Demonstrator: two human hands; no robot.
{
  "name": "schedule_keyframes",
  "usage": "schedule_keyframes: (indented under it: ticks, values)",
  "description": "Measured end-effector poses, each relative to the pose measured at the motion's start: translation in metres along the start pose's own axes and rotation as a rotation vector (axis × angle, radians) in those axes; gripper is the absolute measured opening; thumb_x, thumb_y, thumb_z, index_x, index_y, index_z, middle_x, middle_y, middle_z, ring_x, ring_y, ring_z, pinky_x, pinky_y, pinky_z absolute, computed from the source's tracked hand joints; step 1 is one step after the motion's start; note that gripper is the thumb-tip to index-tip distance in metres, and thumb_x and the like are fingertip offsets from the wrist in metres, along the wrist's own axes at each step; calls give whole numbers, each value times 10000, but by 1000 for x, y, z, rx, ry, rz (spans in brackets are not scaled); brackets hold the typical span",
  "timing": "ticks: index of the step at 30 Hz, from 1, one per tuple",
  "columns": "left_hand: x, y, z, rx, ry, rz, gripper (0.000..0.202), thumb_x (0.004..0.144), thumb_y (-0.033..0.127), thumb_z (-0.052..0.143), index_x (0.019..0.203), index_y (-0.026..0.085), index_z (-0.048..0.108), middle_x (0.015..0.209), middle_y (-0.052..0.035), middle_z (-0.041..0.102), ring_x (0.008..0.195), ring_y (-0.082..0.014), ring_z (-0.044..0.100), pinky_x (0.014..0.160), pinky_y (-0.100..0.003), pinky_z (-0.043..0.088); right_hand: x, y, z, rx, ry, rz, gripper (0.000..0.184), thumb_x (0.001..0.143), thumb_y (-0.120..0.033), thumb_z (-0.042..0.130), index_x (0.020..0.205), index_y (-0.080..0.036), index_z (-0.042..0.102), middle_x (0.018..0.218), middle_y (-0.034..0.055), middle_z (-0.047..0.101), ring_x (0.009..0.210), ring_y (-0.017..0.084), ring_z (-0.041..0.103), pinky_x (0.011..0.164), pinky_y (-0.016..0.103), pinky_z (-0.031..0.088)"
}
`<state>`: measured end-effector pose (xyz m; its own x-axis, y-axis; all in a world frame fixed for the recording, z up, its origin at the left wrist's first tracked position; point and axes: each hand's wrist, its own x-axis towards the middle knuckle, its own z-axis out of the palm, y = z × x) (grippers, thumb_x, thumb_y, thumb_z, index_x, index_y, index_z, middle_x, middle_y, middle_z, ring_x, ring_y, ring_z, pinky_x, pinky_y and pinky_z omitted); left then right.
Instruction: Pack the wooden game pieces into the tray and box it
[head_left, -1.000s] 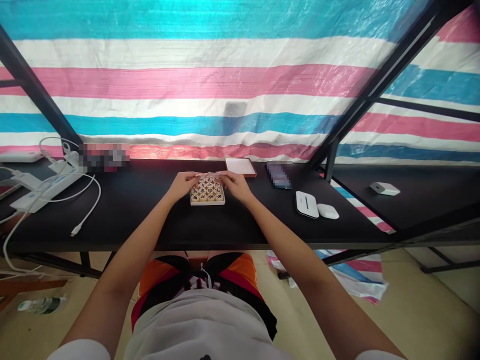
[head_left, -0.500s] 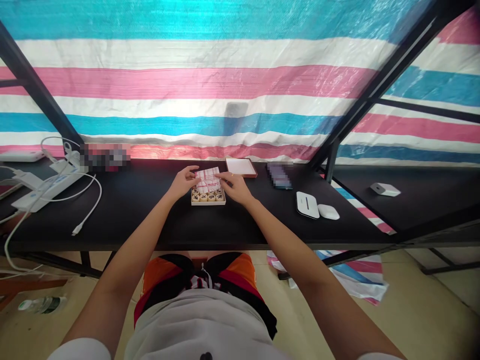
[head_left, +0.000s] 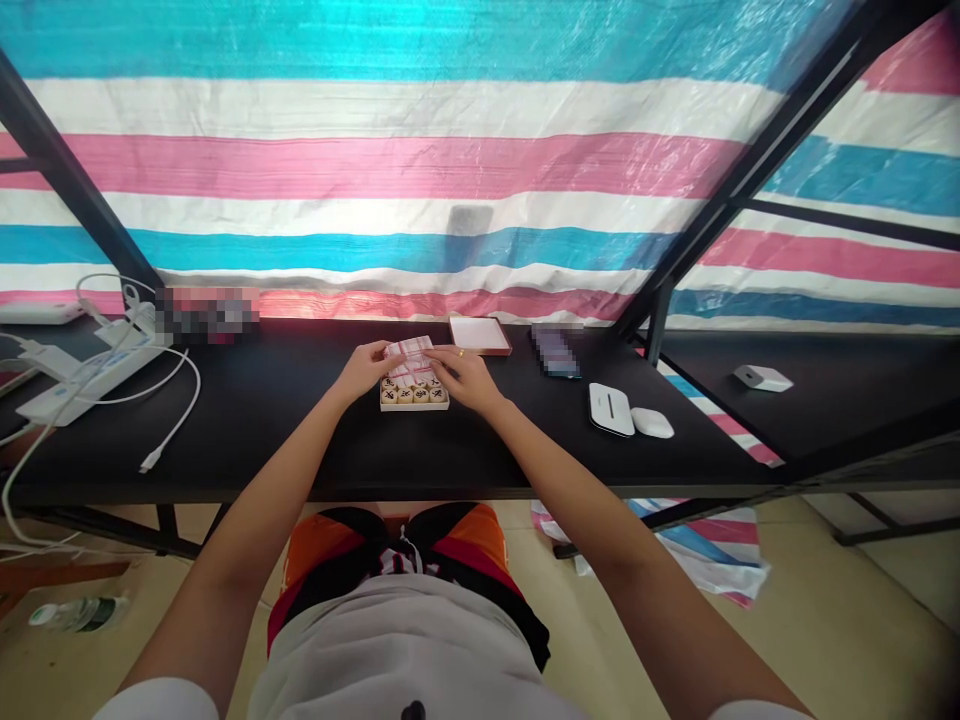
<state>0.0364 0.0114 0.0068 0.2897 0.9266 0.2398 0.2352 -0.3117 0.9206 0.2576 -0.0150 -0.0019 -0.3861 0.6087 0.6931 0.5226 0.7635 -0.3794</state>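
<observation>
A small open box (head_left: 415, 407) holds round Chinese chess pieces (head_left: 406, 395) with dark characters, showing along its near side. Over its far part lies a folded chessboard sheet (head_left: 409, 372), white with pink-red lines. My left hand (head_left: 365, 370) grips the sheet's left edge between thumb and fingers. At the opposite edge, my right hand (head_left: 469, 378), with a ring on one finger, has its fingertips closed on the sheet. The pieces beneath the sheet are hidden.
Behind the box is its lid (head_left: 480, 335), inner side up. To the right lie a blurred phone (head_left: 556, 352), a white device (head_left: 610, 410) and a white earbud case (head_left: 652, 423). A power strip (head_left: 90, 372) with cables occupies the left of the black table (head_left: 262, 420).
The sheet now looks flatter and neater between my hands, and my fingers have shifted slightly along its edges. The box stays in place; the view has moved a little.
</observation>
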Motion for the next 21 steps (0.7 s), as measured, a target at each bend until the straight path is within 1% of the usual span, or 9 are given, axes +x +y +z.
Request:
schedule_keyframes:
  ticks: [2, 4, 7, 9, 11, 13, 16, 18, 21]
  values:
    - [-1, 0, -1, 27, -8, 24, 371, 719, 452, 689, 901, 129, 680, 778, -28, 668, 706, -168, 601, 628, -266, 484, 0, 2, 2, -31, 8, -22, 305, 930, -288, 418, 1112, -239, 658, 1132, 82, 668, 1044, 209, 618, 946, 387, 486]
    - [-1, 1, -2, 58, 6, 42, 332, 716, 436, 690, 849, 131, 680, 726, -12, 652, 673, -157, 586, 622, -264, 473, 0, 3, 3, -53, 19, -41, 285, 923, -262, 413, 1050, -236, 667, 1058, 84, 683, 984, 208, 626, 903, 383, 501]
    - [-2, 3, -2, 68, 31, 55, 303, 690, 401, 708, 829, 133, 683, 734, -14, 654, 682, -160, 586, 641, -275, 477, 0, 6, 4, -67, 43, -22, 249, 917, -254, 426, 1004, -225, 657, 966, 86, 684, 917, 210, 618, 854, 375, 505]
    - [-2, 4, -1, 60, 45, 73, 274, 676, 367, 710, 817, 133, 687, 771, -28, 663, 715, -172, 597, 666, -289, 488, 0, 7, 5, -64, 72, 14, 246, 907, -241, 448, 1080, -222, 621, 963, 83, 678, 911, 213, 607, 859, 381, 496]
    - [-1, 6, -1, 55, 57, 118, 220, 674, 315, 691, 800, 135, 689, 818, -43, 667, 761, -181, 607, 700, -303, 500, -1, 9, 5, -63, 98, 34, 302, 893, -212, 463, 1178, -227, 563, 965, 71, 678, 922, 214, 597, 880, 394, 484]
    - [-1, 7, -1, 49, 76, 176, 176, 672, 275, 666, 782, 139, 688, 855, -53, 663, 809, -189, 615, 738, -316, 510, 0, 10, 6, -74, 106, 11, 313, 890, -183, 458, 1184, -234, 553, 956, 61, 676, 939, 215, 587, 890, 401, 477]
    - [-3, 9, -1, 47, 77, 230, 158, 663, 256, 653, 774, 151, 691, 923, -66, 659, 881, -207, 620, 771, -331, 519, 1, 13, 6, -99, 102, -60, 212, 897, -163, 450, 991, -232, 627, 936, 63, 662, 930, 210, 575, 864, 390, 483]
    - [-6, 12, -2, 82, 35, 251, 156, 662, 255, 658, 779, 160, 701, 978, -74, 655, 914, -214, 620, 784, -332, 519, 2, 14, 6, -106, 95, -89, 194, 892, -151, 461, 870, -225, 640, 934, 66, 651, 920, 205, 566, 853, 383, 482]
    - [-11, 17, -3, 208, -48, 280, 171, 694, 307, 667, 793, 177, 720, 978, -72, 651, 885, -203, 623, 798, -330, 511, 2, 16, 7, -102, 65, -74, 188, 877, -136, 482, 809, -218, 636, 944, 68, 638, 929, 204, 557, 862, 385, 473]
